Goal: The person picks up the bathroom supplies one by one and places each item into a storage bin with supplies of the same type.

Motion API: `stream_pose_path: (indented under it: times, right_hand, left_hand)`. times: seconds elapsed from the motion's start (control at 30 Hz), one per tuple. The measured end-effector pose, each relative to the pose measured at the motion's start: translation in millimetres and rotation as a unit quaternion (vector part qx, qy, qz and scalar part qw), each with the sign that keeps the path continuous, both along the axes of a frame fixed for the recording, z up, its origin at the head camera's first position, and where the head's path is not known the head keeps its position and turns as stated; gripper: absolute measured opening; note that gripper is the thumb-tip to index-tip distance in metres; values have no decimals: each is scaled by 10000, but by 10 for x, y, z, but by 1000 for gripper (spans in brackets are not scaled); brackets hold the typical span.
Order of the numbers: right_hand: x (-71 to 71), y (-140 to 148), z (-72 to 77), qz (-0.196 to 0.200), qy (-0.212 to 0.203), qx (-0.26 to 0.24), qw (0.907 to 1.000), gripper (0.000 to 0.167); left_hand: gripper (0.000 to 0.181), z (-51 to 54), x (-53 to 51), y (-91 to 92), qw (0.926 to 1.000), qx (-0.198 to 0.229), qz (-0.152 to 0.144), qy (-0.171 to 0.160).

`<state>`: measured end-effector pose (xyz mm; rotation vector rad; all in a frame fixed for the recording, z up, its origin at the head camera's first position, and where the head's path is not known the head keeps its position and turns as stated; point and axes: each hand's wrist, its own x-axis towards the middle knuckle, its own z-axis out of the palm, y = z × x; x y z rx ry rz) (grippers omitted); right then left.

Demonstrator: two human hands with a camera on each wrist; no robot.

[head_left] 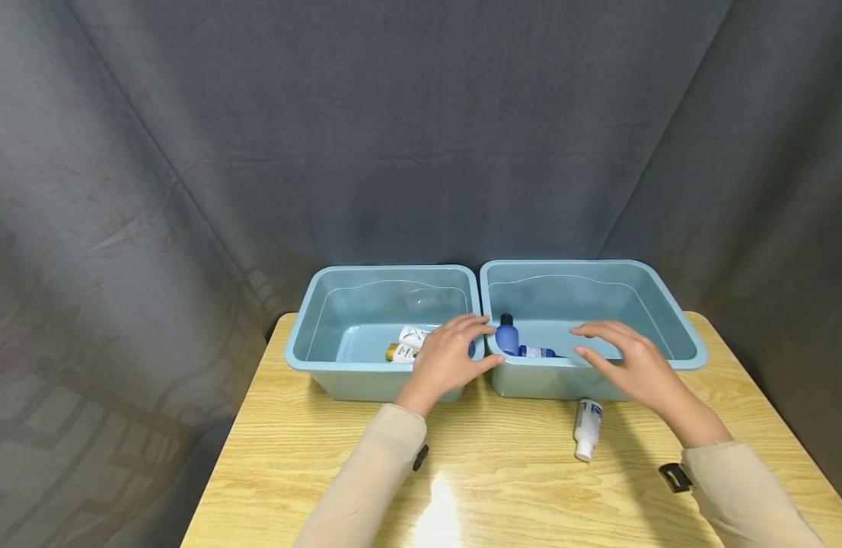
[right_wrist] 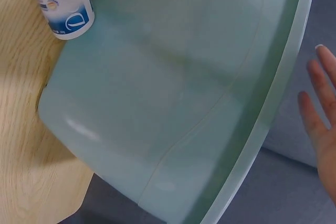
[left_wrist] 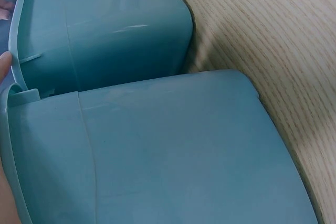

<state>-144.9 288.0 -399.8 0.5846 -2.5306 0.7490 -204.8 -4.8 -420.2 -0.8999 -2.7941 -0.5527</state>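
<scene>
My left hand [head_left: 454, 356] is over the right end of the left blue bin [head_left: 339, 367], its fingers reaching toward the neighbouring rims. In the left wrist view a fingertip [left_wrist: 4, 64] shows beside a rim; whether it touches cannot be told. My right hand [head_left: 636, 369] is above the front rim of the right blue bin [head_left: 592, 268], thumb and fingers apart, nothing between them. The right bin has a blue bottle [head_left: 507, 339] with a black cap and a smaller blue bottle [head_left: 536, 352]. A white Dove bottle [head_left: 588, 428] lies on the table before that bin.
Inside the left bin are a white container [head_left: 413, 336] and a gold-capped white bottle [head_left: 402, 353], partly hidden by my left hand. Both bins stand side by side on the wooden table [head_left: 503, 472]. A dark grey curtain [head_left: 421, 152] hangs behind them.
</scene>
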Motion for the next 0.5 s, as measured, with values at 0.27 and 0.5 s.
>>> stream_pose_path:
  times: [0.27, 0.5]
  right_hand:
    - [87, 34, -19, 201, 492, -181, 9984, 46]
    - [175, 57, -6, 431, 703, -340, 9960, 54]
  left_hand:
    - [56, -6, -3, 7, 10000, -13, 11, 15]
    - [55, 1, 1, 11, 10000, -53, 41, -4]
